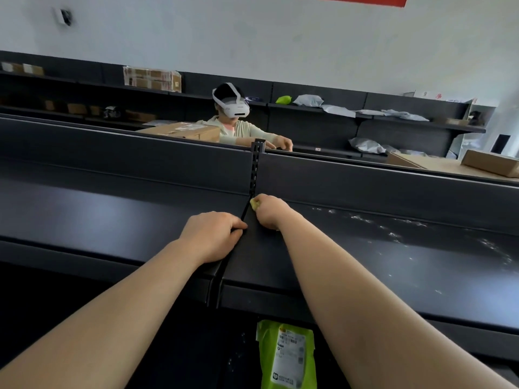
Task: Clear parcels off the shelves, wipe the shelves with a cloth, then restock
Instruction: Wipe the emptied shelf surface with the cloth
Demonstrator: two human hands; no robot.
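Cloth (255, 204) bunched inside right hand's (269, 212) curled fingers on the shelf (365, 248); left hand (213, 234) apparently grips its edge.

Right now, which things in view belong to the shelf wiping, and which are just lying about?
Job: right hand gripping yellow cloth; left hand on dark shelf; green parcel below.
Lying about: cardboard boxes beyond; grey bags on back shelves; another person.

Your left hand (213, 234) is gripping the left shelf (112, 214); your right hand (269, 210) and cloth (255, 204) are lying on the right shelf (379, 262), parcel (286, 357) below.
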